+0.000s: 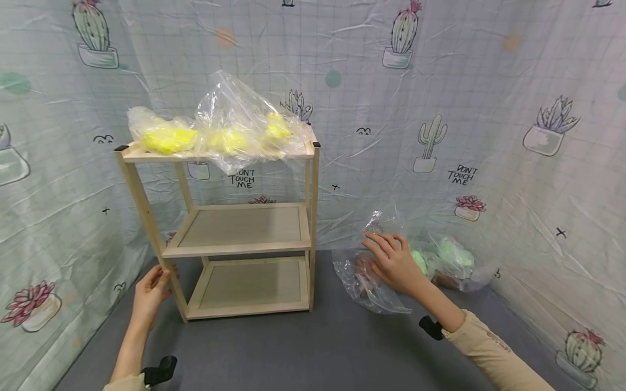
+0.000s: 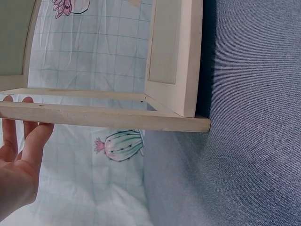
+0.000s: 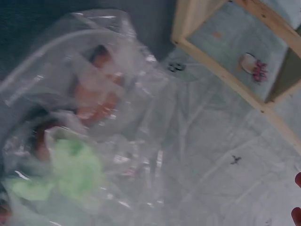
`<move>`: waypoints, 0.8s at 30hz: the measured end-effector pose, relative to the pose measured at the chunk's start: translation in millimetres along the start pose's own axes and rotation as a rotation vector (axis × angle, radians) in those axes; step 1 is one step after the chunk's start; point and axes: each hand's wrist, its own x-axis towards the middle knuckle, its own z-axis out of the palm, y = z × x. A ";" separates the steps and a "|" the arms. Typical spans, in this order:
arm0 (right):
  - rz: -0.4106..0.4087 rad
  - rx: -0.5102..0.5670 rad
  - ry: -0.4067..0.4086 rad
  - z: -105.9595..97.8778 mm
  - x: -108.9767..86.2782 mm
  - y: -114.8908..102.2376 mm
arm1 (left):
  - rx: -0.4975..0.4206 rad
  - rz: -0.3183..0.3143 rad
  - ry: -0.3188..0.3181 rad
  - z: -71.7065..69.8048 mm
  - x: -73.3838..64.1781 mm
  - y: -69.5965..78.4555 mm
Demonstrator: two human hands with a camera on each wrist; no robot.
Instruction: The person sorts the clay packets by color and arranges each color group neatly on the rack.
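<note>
My left hand [image 1: 150,290] pinched the 3-tier wooden rack [image 1: 244,228]! My right hand [image 1: 397,267] hovered, fingers [image 1: 379,242] parted, near a clear plastic bag [image 1: 364,283].

The wooden shelf rack [image 1: 237,251] at the left hand [image 1: 149,293] is blond, the bagged items [image 1: 169,140] above neon yellow; clear bags [image 1: 383,300] by the right hand [image 1: 397,263] show mint green and reddish brown. Behind both, green cacti [image 1: 403,31] pattern the grid-lined curtain [image 1: 352,106]; below, slate-grey bench [image 1: 254,353].
</note>
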 end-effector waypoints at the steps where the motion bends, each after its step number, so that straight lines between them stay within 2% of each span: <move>1: -0.001 -0.003 -0.009 4.6 -4.7 -0.5 | 0.017 0.004 0.022 0.0 3.5 -9.7; 2: 0.000 -0.001 -0.015 9.6 -9.7 -0.8 | 0.027 0.000 0.014 0.9 0.7 -1.2; 8: 0.054 -0.007 -0.079 34.3 -35.4 -4.3 | 0.053 -0.016 0.015 1.4 0.6 -1.6; 9: 0.064 -0.014 -0.094 37.1 -38.4 -4.7 | 0.073 -0.014 0.033 0.3 6.4 -16.7; 12: 0.091 -0.014 -0.147 44.4 -47.7 -5.4 | 0.089 -0.018 0.054 0.6 9.4 -23.9; 17: 0.124 0.021 -0.218 58.6 -62.2 -4.2 | 0.073 -0.019 0.043 -0.2 8.9 -22.2; 24: 0.175 0.009 -0.302 73.8 -73.0 -2.1 | 0.070 -0.018 0.040 -0.6 7.3 -20.9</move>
